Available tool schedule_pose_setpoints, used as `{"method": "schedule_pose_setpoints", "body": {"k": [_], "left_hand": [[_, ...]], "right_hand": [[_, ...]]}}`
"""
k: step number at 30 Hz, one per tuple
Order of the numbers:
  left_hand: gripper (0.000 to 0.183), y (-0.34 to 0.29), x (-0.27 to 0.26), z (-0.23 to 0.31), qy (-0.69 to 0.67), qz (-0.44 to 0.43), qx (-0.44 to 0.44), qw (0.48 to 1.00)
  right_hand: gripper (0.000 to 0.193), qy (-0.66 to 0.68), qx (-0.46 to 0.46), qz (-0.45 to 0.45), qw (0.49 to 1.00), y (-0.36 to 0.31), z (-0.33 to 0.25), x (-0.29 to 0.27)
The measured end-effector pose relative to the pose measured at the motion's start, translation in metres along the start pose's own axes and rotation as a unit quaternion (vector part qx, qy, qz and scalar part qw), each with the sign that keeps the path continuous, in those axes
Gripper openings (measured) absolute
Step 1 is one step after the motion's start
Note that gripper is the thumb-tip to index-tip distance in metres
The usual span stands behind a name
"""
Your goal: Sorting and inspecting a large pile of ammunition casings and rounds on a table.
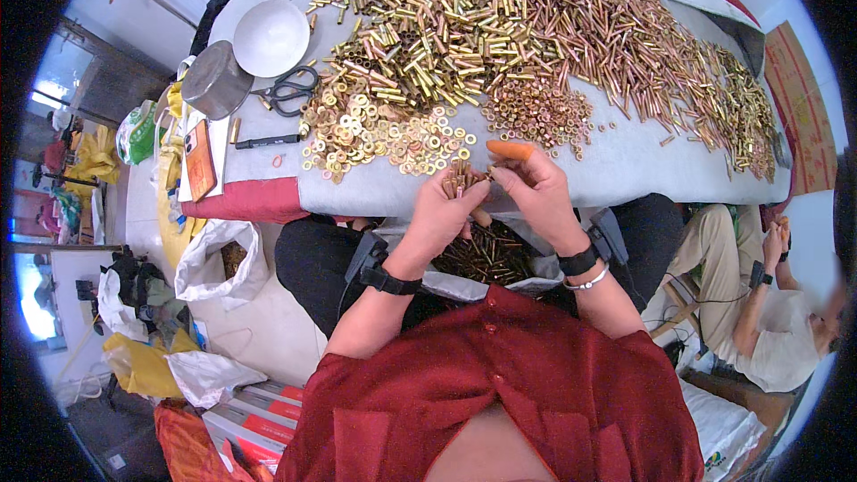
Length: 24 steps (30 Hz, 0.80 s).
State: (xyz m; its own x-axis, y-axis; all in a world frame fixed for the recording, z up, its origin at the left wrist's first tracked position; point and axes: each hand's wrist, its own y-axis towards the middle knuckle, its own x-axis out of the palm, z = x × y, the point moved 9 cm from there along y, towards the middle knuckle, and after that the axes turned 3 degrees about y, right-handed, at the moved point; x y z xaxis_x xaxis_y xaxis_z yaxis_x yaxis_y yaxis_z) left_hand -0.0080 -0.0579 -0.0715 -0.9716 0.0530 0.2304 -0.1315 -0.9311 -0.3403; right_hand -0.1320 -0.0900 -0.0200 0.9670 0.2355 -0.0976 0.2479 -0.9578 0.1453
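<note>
My left hand is closed around a small bunch of slim copper-coloured metal rods, their ends sticking up above the fingers. Close beside it, my right hand has thumb and fingers pinched together, an orange finger cot on one finger; what it pinches is too small to make out. Just beyond the hands lie flat brass-coloured washers and a heap of small coppery nuts. Below both hands, an open white bag in my lap holds many thin metal pieces.
Short brass tubes and coppery rods cover the far table. At left are a white bowl, metal pot, scissors, black marker and orange phone. Another person sits at right.
</note>
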Motion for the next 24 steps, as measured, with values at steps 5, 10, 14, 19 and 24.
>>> {"method": "schedule_pose_setpoints", "body": {"k": [5,10,14,19,24], "left_hand": [[0.018,-0.003,0.001,0.003,0.036,-0.010,-0.007,0.999],[0.018,-0.002,0.001,0.014,0.145,0.049,0.111,0.982],[0.013,-0.006,0.003,0.024,0.146,0.049,0.153,0.976],[0.014,-0.006,0.012,0.014,0.010,-0.016,0.034,0.999],[0.017,-0.006,0.009,0.024,0.140,0.027,0.168,0.975]], "right_hand": [[0.023,-0.048,0.003,-0.032,0.998,0.000,-0.008,0.000],[0.023,-0.111,-0.016,-0.042,0.993,0.001,-0.018,-0.002],[0.022,-0.115,-0.028,-0.041,0.992,0.000,-0.023,-0.004],[0.020,-0.125,-0.054,-0.033,0.990,-0.005,-0.040,-0.006],[0.018,-0.120,-0.021,-0.011,0.992,-0.003,-0.030,-0.010]]}}
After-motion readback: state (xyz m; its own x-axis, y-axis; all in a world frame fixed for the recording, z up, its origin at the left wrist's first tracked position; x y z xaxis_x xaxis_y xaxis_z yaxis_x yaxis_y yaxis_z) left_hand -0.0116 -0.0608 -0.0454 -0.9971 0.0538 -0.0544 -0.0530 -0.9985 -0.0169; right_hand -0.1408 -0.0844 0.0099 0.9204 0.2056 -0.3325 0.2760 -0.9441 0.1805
